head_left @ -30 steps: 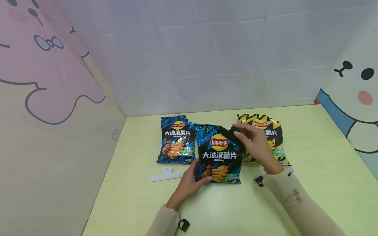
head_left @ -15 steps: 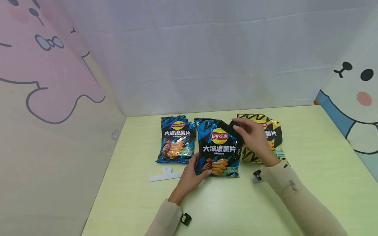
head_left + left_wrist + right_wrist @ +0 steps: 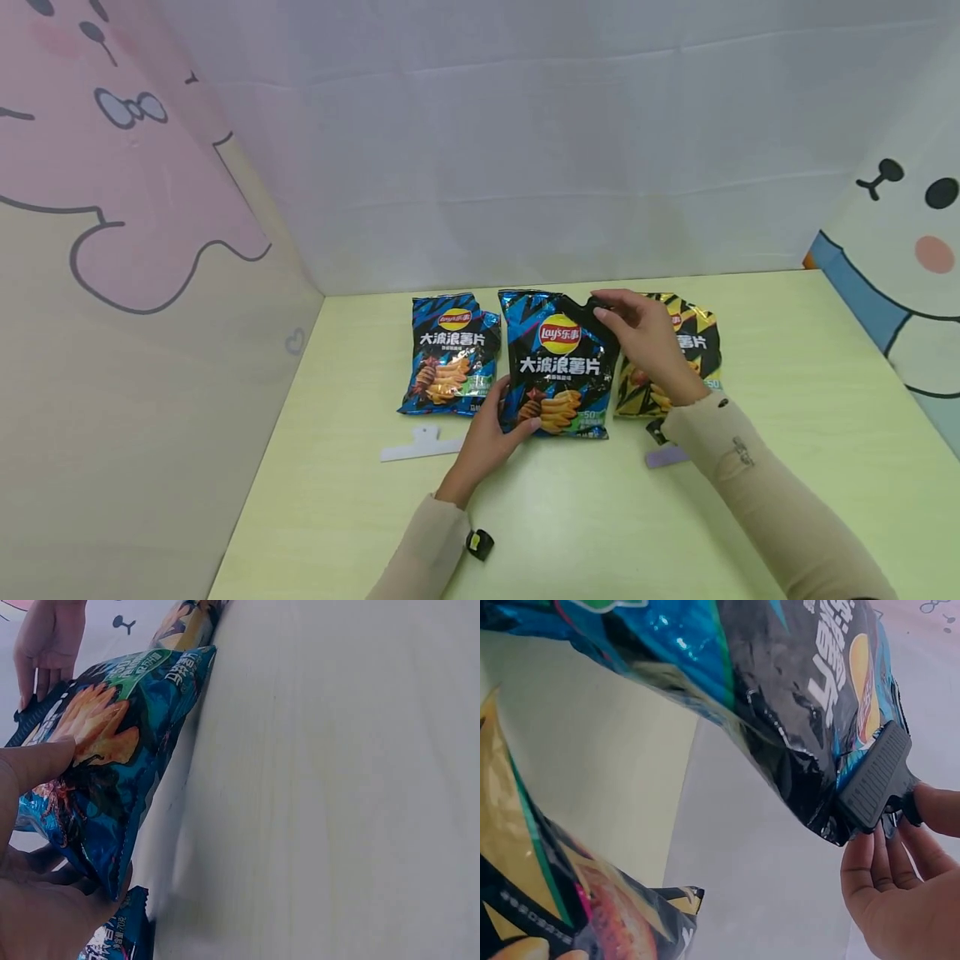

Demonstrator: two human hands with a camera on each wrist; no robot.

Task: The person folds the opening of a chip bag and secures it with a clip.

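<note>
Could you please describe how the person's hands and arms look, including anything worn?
The left hand and right hand are bare. The left sleeve and right sleeve are long and beige, the right one with a small grey motif. A black device with a yellow-green patch sits beside the left sleeve; a dark device shows beside the right.

A pale yellow surface (image 3: 795, 358) stood before a whitish back wall (image 3: 525, 150), where we saw faint horizontal creases. The left wall (image 3: 225, 433) bore a pink cartoon figure (image 3: 142, 192) (we noticed its bow tie (image 3: 115, 108)); at right was a white cartoon figure (image 3: 888, 242) with a rosy cheek (image 3: 935, 254). We saw soft light on the surface's near part.
</note>
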